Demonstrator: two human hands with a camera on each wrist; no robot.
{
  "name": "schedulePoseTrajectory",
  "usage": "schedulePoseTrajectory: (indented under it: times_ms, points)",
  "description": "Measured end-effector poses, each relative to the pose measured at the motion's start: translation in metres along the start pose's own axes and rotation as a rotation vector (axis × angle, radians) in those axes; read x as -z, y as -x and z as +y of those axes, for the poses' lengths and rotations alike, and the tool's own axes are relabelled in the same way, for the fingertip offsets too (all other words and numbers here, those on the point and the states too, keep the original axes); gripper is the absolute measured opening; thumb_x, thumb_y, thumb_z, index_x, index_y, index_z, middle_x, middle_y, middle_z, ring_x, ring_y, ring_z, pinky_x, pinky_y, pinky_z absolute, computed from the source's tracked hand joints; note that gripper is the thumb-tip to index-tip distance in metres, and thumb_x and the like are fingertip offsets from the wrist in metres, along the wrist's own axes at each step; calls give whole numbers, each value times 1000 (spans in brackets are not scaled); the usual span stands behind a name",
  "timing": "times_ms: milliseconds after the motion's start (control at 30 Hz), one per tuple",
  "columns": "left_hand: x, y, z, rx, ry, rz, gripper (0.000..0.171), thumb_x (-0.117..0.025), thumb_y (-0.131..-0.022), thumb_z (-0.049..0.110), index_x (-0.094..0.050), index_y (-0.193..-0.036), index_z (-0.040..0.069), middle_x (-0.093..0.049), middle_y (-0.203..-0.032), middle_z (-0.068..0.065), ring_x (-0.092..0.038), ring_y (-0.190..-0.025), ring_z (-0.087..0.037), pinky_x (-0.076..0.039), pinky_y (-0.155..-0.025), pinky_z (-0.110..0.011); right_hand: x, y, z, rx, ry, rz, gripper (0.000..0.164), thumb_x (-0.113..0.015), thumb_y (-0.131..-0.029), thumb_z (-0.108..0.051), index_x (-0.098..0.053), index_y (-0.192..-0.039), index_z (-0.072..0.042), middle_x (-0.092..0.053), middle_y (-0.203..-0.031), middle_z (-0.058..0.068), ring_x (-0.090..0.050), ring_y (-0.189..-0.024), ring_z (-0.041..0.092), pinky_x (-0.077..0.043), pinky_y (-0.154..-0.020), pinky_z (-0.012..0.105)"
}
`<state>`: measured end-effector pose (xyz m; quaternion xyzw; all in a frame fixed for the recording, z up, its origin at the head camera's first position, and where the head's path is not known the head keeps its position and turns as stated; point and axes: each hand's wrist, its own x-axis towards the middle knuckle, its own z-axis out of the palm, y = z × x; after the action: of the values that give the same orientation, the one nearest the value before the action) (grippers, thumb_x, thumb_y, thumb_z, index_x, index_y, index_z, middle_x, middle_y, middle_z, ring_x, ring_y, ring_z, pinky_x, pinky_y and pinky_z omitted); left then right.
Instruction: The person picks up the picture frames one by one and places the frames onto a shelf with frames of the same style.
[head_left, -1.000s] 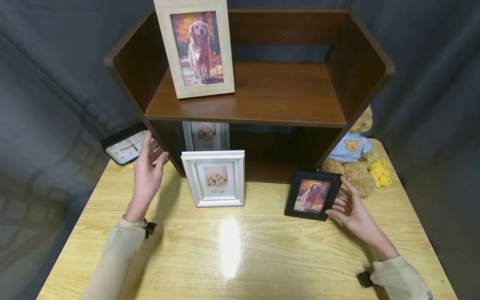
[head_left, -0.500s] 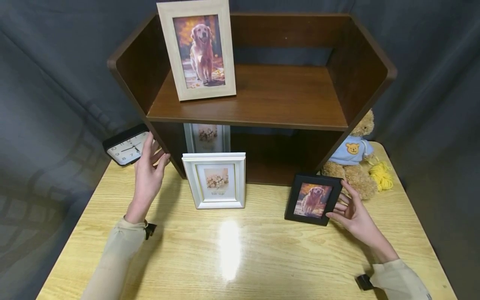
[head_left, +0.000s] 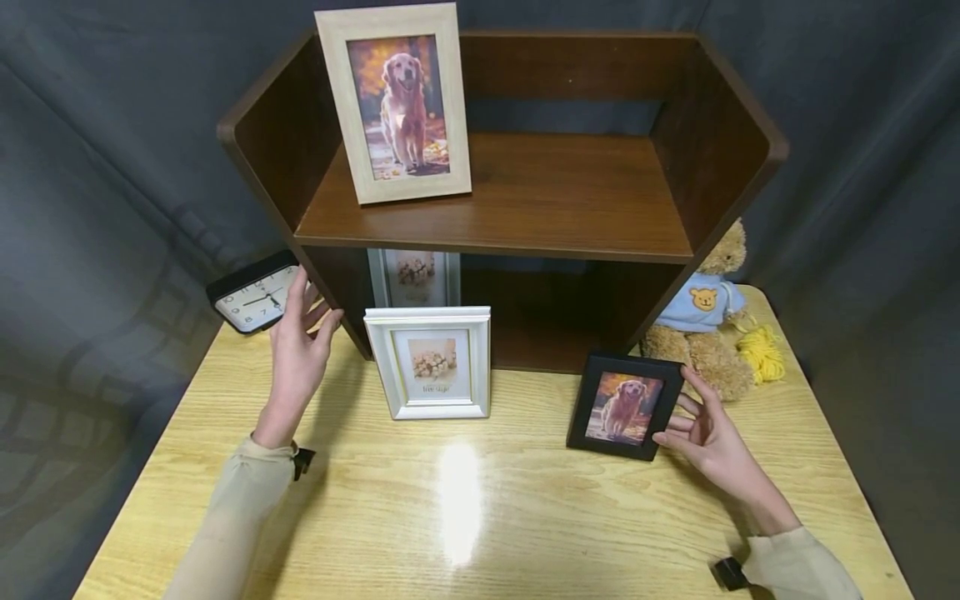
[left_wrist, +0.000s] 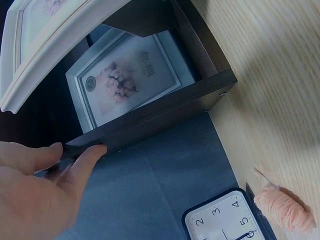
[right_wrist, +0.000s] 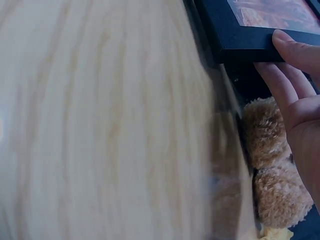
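Observation:
In the head view my left hand (head_left: 295, 362) grips the left side panel of the dark brown shelf (head_left: 570, 208). The left wrist view shows its thumb and fingers on either side of the panel's edge (left_wrist: 125, 127). My right hand (head_left: 712, 442) pinches the right edge of a black picture frame (head_left: 624, 410) holding a dog photo, which stands leaning back at the shelf's lower right front. From the right wrist view, the thumb lies on the frame's front and the fingers are behind it. A white picture frame (head_left: 431, 367) with a flower print stands before the shelf's left half.
A cream picture frame (head_left: 401, 108) stands on the upper shelf, a grey one (head_left: 416, 279) in the lower compartment. Left of the shelf are a black-edged clock (head_left: 258, 296) and pink yarn (left_wrist: 282, 207). Right of it sit a teddy bear (head_left: 697, 304) and yellow yarn (head_left: 761, 354).
The black picture frame, held in my right hand, has shifted slightly toward me. My left hand has kept its grip on the shelf. The head view has tilted a little.

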<state>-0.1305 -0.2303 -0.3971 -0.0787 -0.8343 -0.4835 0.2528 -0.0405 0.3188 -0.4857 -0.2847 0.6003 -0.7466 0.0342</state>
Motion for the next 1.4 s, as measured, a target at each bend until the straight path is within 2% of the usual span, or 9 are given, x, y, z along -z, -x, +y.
schedulePoseTrajectory:
  times_ms: [267, 467, 567, 700, 767, 967, 1200, 1400]
  points:
    - [-2, -1, -2, -27, -6, -5, 80, -65, -99, -16, -36, -168, 13, -49, -162, -13, -58, -137, -40, -54, -103, -24, -8, -6, -16, -38, 115, 18, 113, -51, -84, 43, -5, -173, -9, -52, -155, -3, -70, -121, 16, -60, -91, 26]
    - [-3, -2, 0, -33, -15, -17, 80, -64, -100, -16, -34, -169, 14, -48, -163, -12, -58, -136, -41, -55, -103, -29, -14, -11, -29, -67, 162, 12, 105, -64, -94, 25, -6, -173, -11, -52, -154, -5, -70, -120, 14, -61, -89, 25]
    - [-3, -3, 1, -39, -17, -20, 80, -63, -100, -17, -34, -168, 13, -48, -163, -13, -58, -136, -42, -55, -104, -33, -18, -14, -34, -67, 168, 12, 103, -70, -96, 14, -7, -173, -11, -53, -154, -5, -70, -120, 14, -61, -89, 25]
    - [-3, -3, 1, -43, -17, -28, 81, -62, -100, -17, -33, -169, 13, -49, -162, -15, -57, -136, -43, -55, -104, -43, -24, -18, -41, -65, 169, 16, 102, -72, -97, 10, -8, -173, -10, -53, -154, -4, -71, -119, 14, -61, -90, 26]
    - [-3, -3, 0, -47, -18, -32, 81, -62, -100, -17, -32, -169, 13, -50, -162, -15, -57, -136, -43, -55, -105, -43, -27, -20, -46, -71, 174, 20, 102, -73, -97, 10, -8, -174, -12, -54, -153, -4, -71, -118, 14, -61, -89, 25]
    - [-3, -2, -1, -53, -25, -28, 81, -61, -101, -17, -31, -169, 13, -48, -163, -13, -56, -139, -40, -55, -104, -28, -37, -27, -60, -96, 202, 30, 107, -70, -92, 22, -11, -174, -15, -56, -151, -5, -72, -117, 12, -61, -89, 26]
    - [-2, -1, -1, -43, -11, -29, 81, -61, -101, -17, -31, -170, 14, -48, -163, -13, -55, -139, -41, -55, -104, -32, -42, -31, -73, -90, 200, 23, 116, -63, -85, 36, -13, -174, -17, -58, -149, -4, -72, -117, 13, -61, -89, 27]
    - [-2, 1, -1, -31, -11, -27, 83, -61, -101, -17, -30, -170, 14, -50, -161, -16, -56, -138, -42, -54, -104, -29, -46, -37, -85, -72, 229, 18, 125, -54, -74, 48, -11, -174, -14, -57, -150, -2, -72, -117, 13, -61, -88, 26]
